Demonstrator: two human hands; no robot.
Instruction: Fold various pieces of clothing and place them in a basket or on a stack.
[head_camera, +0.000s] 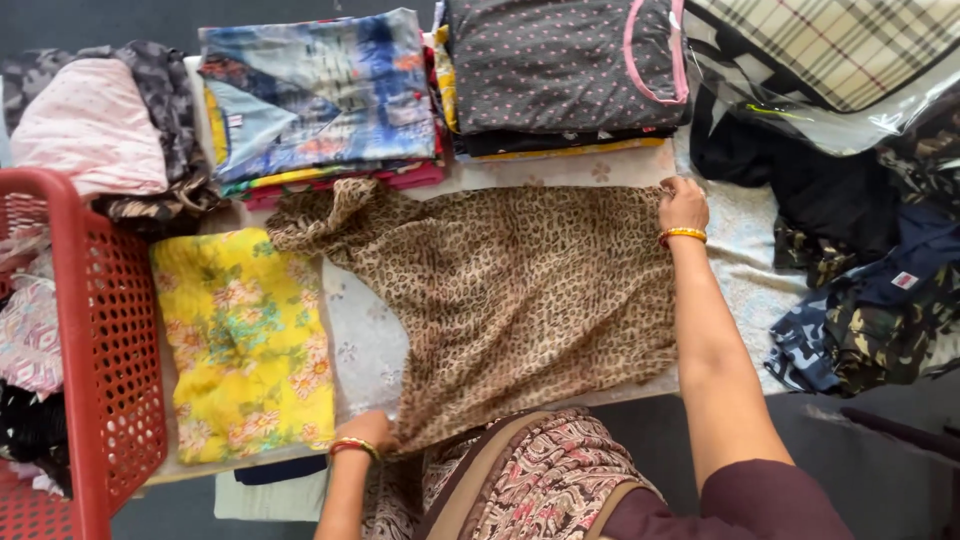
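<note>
A leopard-print garment (520, 290) lies spread flat on the white patterned surface (365, 340) in front of me. My right hand (682, 205) pinches its far right corner, a bangle on the wrist. My left hand (368, 428) grips the garment's near lower-left edge, close to my body. A bunched sleeve of the garment sits at the far left end (320, 215).
A folded yellow floral cloth (245, 345) lies left of the garment, beside a red plastic basket (105, 340) of clothes. Stacks of folded clothes (320, 95) and a dark dotted bag (565, 65) line the far edge. Camouflage and dark garments (870, 290) are heaped at right.
</note>
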